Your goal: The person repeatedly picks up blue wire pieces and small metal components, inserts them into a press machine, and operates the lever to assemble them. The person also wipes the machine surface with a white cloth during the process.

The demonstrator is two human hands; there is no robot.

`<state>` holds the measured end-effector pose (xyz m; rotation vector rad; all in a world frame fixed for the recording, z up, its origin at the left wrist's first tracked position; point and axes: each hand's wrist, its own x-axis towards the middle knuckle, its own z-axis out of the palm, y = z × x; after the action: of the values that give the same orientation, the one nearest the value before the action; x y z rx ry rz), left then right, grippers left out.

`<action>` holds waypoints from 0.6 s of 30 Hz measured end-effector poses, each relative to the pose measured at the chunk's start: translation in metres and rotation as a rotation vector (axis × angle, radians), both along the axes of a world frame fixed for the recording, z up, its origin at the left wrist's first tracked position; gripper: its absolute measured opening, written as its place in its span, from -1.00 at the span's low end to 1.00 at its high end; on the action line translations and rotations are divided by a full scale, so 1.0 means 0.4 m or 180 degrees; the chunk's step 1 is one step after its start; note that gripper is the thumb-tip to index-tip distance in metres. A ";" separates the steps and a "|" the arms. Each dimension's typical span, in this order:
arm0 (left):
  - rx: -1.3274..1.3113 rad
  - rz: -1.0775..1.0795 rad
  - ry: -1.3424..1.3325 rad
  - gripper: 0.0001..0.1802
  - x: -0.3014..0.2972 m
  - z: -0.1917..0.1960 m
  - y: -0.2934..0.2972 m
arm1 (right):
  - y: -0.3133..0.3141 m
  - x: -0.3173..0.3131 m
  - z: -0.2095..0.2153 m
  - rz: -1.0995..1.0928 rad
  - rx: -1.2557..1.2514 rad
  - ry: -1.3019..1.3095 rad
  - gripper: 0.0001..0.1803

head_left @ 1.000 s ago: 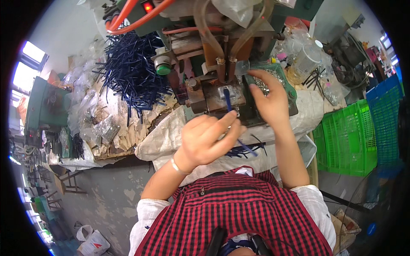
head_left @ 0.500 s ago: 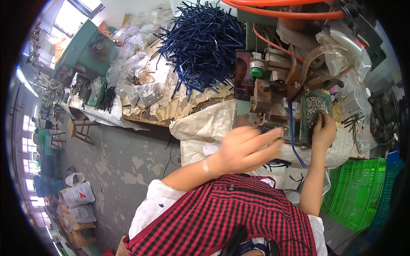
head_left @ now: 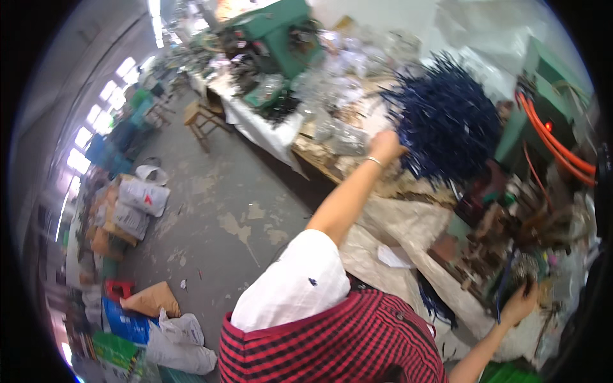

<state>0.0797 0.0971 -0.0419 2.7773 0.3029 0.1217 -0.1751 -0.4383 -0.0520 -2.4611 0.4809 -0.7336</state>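
Observation:
My left hand (head_left: 387, 148) is stretched out to the near left edge of a big heap of dark blue strips (head_left: 450, 124) on the workbench. Its fingers are curled in at the strips; their tips are hidden and slightly blurred. My right hand (head_left: 521, 304) is at a green tray of small metal pieces (head_left: 529, 265) at the lower right, its fingers bent and close together over the near side. Whatever lies between those fingers is too small to make out. Beside it, a single blue strip (head_left: 504, 284) hangs from the rusty brown machine (head_left: 488, 246).
Bags of small parts (head_left: 348, 139) lie left of the heap, near a green machine (head_left: 274, 38). Orange hoses (head_left: 555, 143) cross at the right. A cream cloth (head_left: 399, 223) drapes the bench front. A wooden stool (head_left: 201, 121) and sacks (head_left: 143, 196) stand on the floor.
The view has swung to the left. My left hand has gone from in front of the machine to the blue heap. My right hand has stayed at the tray.

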 end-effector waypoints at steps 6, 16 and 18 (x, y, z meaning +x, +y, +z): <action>-0.1562 -0.0083 -0.0099 -0.71 -0.134 0.019 -0.001 | 0.029 -0.167 0.011 -0.0450 -0.0321 -0.0870 -0.84; -0.3365 -0.1257 -0.1022 -0.93 -0.265 0.169 -0.310 | 0.288 0.061 0.257 0.0835 0.1210 -0.1299 -0.77; -0.3588 -0.1325 -0.1254 -0.90 -0.284 0.112 -0.327 | 0.341 0.068 0.249 0.0812 0.1828 -0.1363 -0.73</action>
<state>-0.0340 -0.0336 0.0030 1.5965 -0.2543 0.2806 -0.1479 -0.3020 0.0475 -1.7298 0.1718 -0.8442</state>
